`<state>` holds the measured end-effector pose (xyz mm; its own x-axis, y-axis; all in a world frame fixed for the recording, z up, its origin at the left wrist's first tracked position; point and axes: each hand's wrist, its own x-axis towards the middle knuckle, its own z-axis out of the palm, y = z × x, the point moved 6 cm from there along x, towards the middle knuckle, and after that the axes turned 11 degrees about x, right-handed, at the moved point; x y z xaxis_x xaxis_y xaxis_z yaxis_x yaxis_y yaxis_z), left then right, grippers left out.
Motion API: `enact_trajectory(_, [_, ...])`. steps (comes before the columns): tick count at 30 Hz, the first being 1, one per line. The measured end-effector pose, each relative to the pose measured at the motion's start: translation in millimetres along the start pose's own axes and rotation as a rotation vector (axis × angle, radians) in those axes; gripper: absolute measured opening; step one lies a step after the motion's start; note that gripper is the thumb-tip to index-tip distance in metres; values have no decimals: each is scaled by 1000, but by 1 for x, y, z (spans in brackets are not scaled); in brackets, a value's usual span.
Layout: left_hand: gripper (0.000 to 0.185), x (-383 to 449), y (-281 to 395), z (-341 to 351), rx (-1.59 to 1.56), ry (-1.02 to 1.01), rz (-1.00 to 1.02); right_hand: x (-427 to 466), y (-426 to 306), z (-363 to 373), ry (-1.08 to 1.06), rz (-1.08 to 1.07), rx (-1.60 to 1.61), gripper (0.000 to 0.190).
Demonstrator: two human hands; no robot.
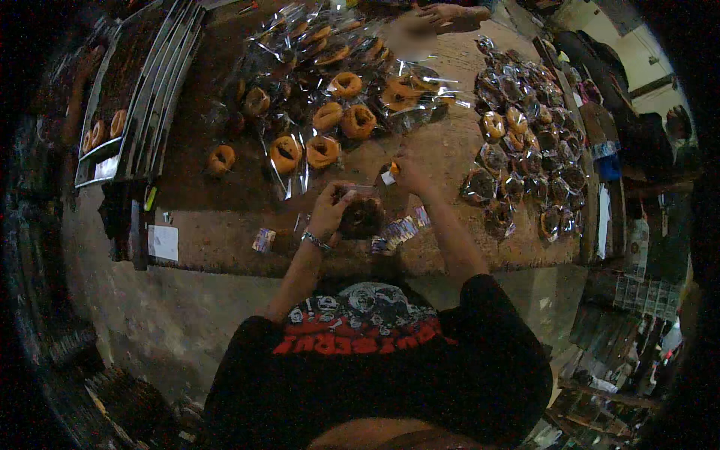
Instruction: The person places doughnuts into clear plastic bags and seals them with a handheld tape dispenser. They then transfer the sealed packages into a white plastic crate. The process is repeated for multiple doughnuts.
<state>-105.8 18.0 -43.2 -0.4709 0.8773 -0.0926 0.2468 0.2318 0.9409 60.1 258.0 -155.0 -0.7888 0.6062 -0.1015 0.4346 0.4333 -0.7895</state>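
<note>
My left hand (329,211), with a bracelet at the wrist, grips the left side of a dark ring-shaped baked good (361,217) that seems to be in clear plastic wrap. My right hand (409,175) is up and to the right of it, its fingers closed around a small orange-and-white object (389,174) that I cannot identify. Small printed labels (400,231) lie in an overlapping row below my right hand. Another printed label stack (264,240) rests left of my left wrist. Beyond my hands lie several golden ring-shaped breads (286,154), many in clear bags.
Many wrapped rings (513,152) cover the table's right side. Metal trays (163,73) stand at the left, near a shelf holding rings (98,134). A white paper (163,242) hangs at the front edge. A co-worker's hand (450,17) reaches over the far side.
</note>
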Motion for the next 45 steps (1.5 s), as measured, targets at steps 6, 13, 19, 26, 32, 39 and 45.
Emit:
enact_trajectory(6, [31, -3, 15, 6, -94, -24, -160, -35, 6, -3, 204, 283, -112, 39])
enact_trajectory(13, [30, -17, 44, 47, 0, -66, -82, -122, -115, -42, 397, -91, 610, 18])
enact_trajectory(19, [30, -38, 56, 86, -136, -139, -2, -175, -129, -41, 258, -22, 760, 19])
enact_trajectory(26, [34, -67, 23, 120, 9, -265, -40, -225, -113, -37, 231, 294, 916, 27])
enact_trajectory(32, [33, -74, 11, 140, -119, -200, -28, -220, -80, -20, 197, 280, 971, 30])
enact_trajectory(39, [32, -77, 26, 140, 281, -70, 72, -230, -100, -20, 163, 244, 1309, 29])
enact_trajectory(45, [25, -62, 42, 143, 419, -111, 136, -200, -33, -17, 384, 286, 1137, 28])
